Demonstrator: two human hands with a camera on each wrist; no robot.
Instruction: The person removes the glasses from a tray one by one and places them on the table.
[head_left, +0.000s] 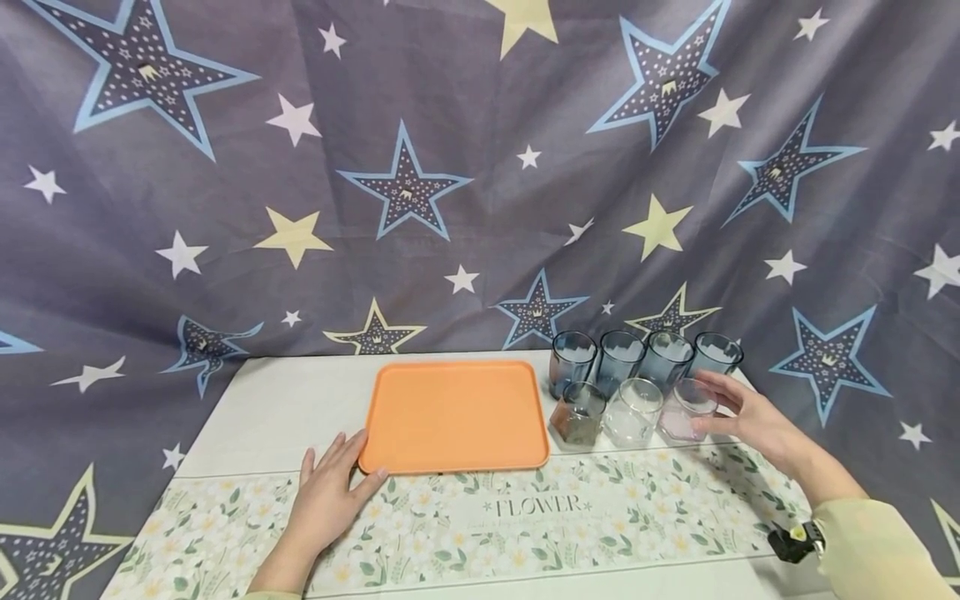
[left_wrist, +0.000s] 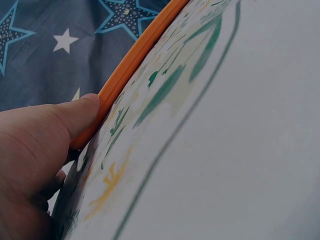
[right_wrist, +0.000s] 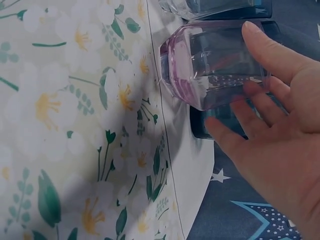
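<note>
An orange tray point(head_left: 457, 417) lies flat on the table. At its near left corner rests my left hand point(head_left: 330, 498), fingers spread and fairly straight. In the left wrist view the thumb point(left_wrist: 82, 111) touches the tray's orange rim point(left_wrist: 127, 62). My right hand point(head_left: 757, 421) is around a pink-tinted glass point(head_left: 686, 407) at the right end of the front row. The right wrist view shows the thumb point(right_wrist: 272, 50) against the side of this pink glass point(right_wrist: 210, 67), with the index finger behind it and the other fingers spread lower.
Left of the pink glass stand a clear glass point(head_left: 633, 414) and a grey-brown glass point(head_left: 579, 417). Several blue glasses point(head_left: 621, 362) form a row behind them. A floral runner point(head_left: 487, 525) crosses the table's front, and a starry curtain point(head_left: 480, 167) hangs behind.
</note>
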